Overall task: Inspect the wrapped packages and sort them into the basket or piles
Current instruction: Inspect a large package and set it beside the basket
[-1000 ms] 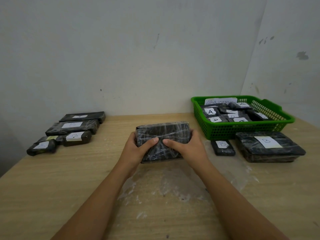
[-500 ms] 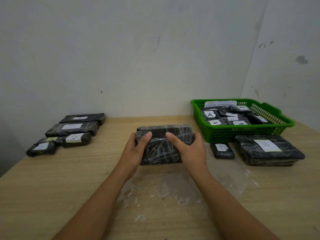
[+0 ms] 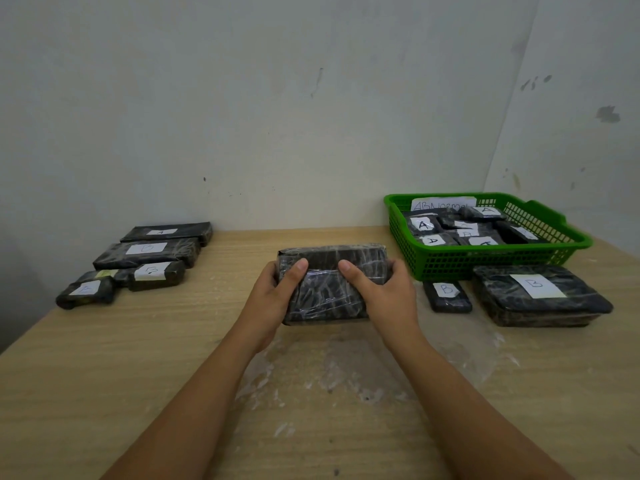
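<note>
Between my left hand (image 3: 273,299) and right hand (image 3: 384,299), both gripping it, sits the black film-wrapped rectangular package (image 3: 329,285), unsorted; the green plastic mesh basket (image 3: 485,261) beyond my right hand already holds several labelled ones.

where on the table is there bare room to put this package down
Bare wood lies between the left pile and the held package, and across the near table beside both forearms. It is crowded in the green basket and just before it, around the two B packages.

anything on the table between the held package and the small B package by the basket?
Only the right hand, gripping the held package; beyond it, bare table up to the small B package, in the head view.
</note>
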`<state>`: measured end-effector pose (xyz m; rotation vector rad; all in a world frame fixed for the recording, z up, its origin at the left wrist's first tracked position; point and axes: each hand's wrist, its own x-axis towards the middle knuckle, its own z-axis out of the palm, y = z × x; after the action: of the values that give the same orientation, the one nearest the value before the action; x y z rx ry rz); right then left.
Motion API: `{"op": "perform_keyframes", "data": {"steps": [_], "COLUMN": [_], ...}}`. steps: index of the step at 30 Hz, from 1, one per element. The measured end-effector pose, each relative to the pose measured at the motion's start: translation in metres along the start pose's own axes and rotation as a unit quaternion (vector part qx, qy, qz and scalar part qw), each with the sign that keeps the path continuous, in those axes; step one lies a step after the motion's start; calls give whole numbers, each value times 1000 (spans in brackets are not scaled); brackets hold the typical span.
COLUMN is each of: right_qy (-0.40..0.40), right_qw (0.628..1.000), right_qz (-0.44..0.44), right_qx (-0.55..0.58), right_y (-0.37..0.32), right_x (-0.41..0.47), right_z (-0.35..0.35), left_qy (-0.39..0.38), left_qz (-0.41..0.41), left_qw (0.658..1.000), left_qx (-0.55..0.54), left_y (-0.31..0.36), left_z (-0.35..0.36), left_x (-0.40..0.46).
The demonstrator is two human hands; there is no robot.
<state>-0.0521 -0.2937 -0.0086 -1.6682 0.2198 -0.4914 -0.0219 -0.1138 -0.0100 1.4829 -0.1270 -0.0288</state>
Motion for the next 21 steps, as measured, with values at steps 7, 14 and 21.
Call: {"op": "perform_keyframes", "data": {"steps": [7,14,21], "right_qy": [-91,-108,-161], "right_qw": [995,993,981], "right_qz": [25,21,55], "right_qx": [8,52,93], "right_y": [7,10,8], "right_x": [9,15,16], "right_z": [-5,-7,-9], "left_qy": [5,-2,12], "left_qz": [-17,-29,-49], "left_qw": [1000,1000,999], "left_qx": [-5,-4,-16], "left_y": [-2,2,2], "left_z": [-5,-13,-14], "left_x": [3,5,8]}}
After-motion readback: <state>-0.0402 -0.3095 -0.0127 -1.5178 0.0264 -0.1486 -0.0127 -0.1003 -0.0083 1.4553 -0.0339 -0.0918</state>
